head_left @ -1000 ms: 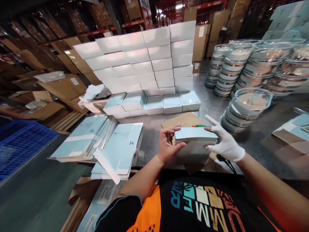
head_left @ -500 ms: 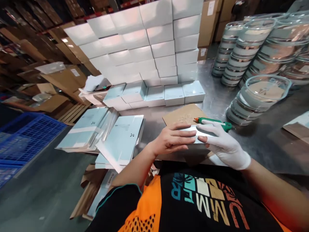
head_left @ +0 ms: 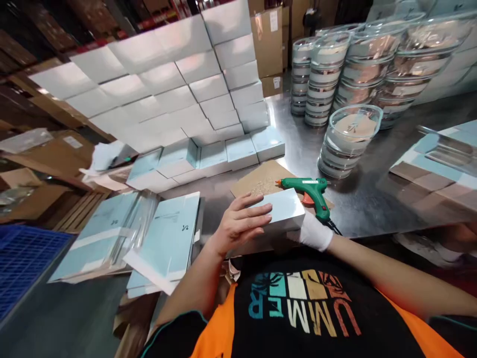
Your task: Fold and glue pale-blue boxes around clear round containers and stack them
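In the head view, my left hand (head_left: 240, 219) rests with fingers outstretched on a pale-blue-topped rectangular box (head_left: 286, 205) at the grey metal counter's (head_left: 298, 144) near edge. My white-gloved right hand (head_left: 313, 231) meets its right end, fingers hidden, grip impossible to tell. A green plastic glue gun (head_left: 310, 190) lies just beyond.

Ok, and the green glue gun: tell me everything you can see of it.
The glue gun has a green, plastic-looking body with a pale label, an orange nozzle tip and trigger, a red switch on the grip and a black cord. It lies on its side over brown cardboard, nozzle toward the person's left, just beyond the box. Whether the gloved right hand touches it is unclear.
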